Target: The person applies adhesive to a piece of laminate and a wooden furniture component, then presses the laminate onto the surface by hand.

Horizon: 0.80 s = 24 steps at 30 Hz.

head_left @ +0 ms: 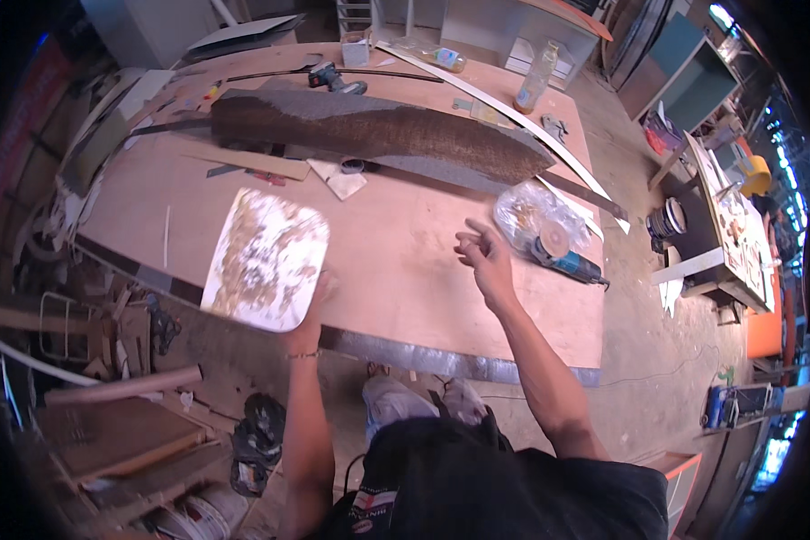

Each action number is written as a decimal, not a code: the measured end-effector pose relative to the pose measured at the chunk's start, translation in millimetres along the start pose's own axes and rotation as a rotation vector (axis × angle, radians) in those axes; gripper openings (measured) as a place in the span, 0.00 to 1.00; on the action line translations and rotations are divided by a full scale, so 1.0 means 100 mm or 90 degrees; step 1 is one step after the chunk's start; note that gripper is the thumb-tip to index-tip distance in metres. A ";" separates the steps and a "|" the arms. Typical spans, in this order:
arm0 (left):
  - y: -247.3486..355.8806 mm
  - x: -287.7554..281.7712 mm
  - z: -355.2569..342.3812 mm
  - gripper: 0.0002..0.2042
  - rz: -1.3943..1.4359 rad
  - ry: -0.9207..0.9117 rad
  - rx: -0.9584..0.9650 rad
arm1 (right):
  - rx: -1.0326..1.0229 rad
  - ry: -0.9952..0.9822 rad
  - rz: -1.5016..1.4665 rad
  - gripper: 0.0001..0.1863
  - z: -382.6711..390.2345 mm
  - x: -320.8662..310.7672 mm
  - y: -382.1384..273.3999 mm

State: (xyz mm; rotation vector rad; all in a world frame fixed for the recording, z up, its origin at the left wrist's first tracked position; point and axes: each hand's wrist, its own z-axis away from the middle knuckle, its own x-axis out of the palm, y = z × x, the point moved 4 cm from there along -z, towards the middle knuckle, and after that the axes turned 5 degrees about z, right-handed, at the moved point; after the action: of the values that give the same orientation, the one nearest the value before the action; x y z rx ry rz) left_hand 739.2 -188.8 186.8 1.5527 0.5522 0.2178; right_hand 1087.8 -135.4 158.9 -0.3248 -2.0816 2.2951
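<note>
My left hand (312,315) grips the lower right edge of a white panel with rounded corners (263,261), its face smeared with brown, paste-like patches. Most of those fingers are hidden behind the panel. Over the bare wood to the right, my right hand (486,263) hovers open, fingers loosely apart and holding nothing. Just beyond it lie a crumpled clear plastic bag (535,214) and a blue-and-black angle grinder (571,263) with a round disc. A long dark brown, curved board with grey patches (378,135) stretches across the far part of the worktable (387,261).
A cordless drill (335,81), a clear bottle (537,79) and a long white strip (495,112) lie or stand toward the table's far side. A small white tile-like piece (339,180) is near the middle. Scrap wood (121,441) fills the floor at left; another cluttered bench (738,225) stands right.
</note>
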 end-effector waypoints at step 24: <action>-1.27 -0.70 -1.76 0.34 0.074 0.278 0.060 | 0.296 0.172 -0.669 0.18 -2.63 1.17 1.45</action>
State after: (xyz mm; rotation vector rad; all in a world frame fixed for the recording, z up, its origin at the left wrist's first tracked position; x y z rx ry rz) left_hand 570.8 -69.4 88.9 1.6379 0.8217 0.6375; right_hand 1035.5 126.0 -22.3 0.3733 -1.0794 1.7989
